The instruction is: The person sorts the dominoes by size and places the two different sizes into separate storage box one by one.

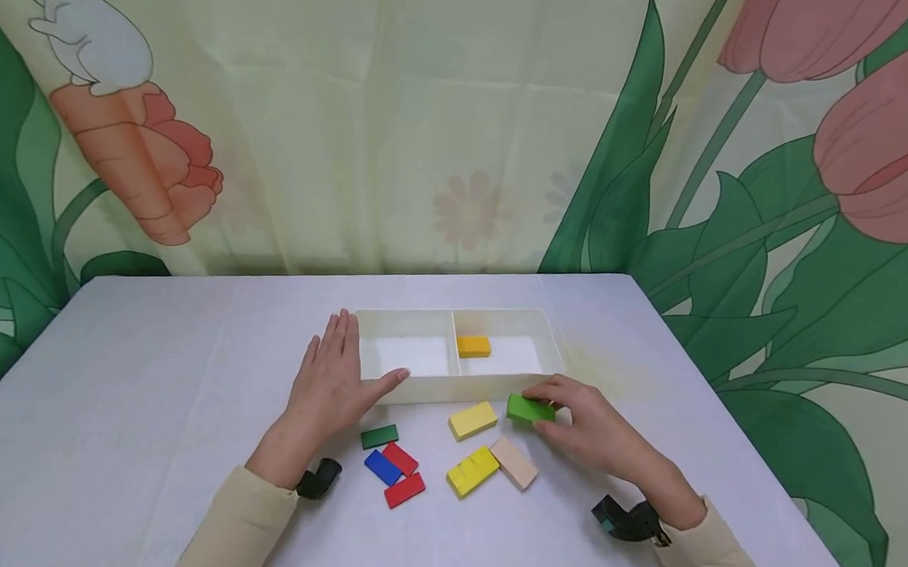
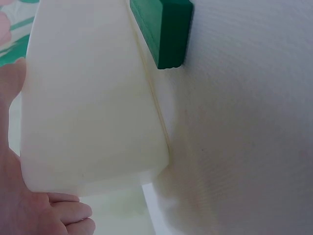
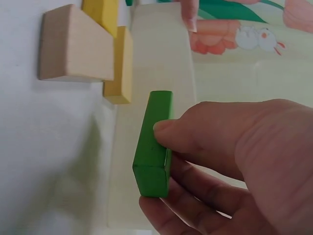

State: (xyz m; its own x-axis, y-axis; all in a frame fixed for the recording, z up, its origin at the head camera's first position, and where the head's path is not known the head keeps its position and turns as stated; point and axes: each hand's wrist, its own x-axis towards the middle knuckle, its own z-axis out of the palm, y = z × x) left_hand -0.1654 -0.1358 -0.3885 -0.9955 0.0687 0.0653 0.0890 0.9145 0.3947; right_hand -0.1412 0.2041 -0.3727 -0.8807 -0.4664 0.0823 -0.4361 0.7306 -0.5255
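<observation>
My right hand [image 1: 590, 420] pinches a light green block [image 1: 528, 408] between thumb and fingers, just in front of the white two-compartment box [image 1: 458, 389]. In the right wrist view the same green block [image 3: 154, 142] is raised beside the box wall. My left hand [image 1: 333, 379] rests against the box's left end, fingers straight, with the thumb over the front rim. An orange-yellow block [image 1: 474, 346] lies in the right compartment, against the divider. The left wrist view has a dark green block [image 2: 171, 34] by the box's front wall.
Before the box lie a pale yellow block [image 1: 472, 420], a bright yellow block [image 1: 472, 471], a beige block [image 1: 514, 462], a blue block [image 1: 384, 467] and two red blocks, one nearer the front [image 1: 404, 490]. A printed curtain [image 1: 374, 153] hangs behind the white-covered table [image 1: 129, 428].
</observation>
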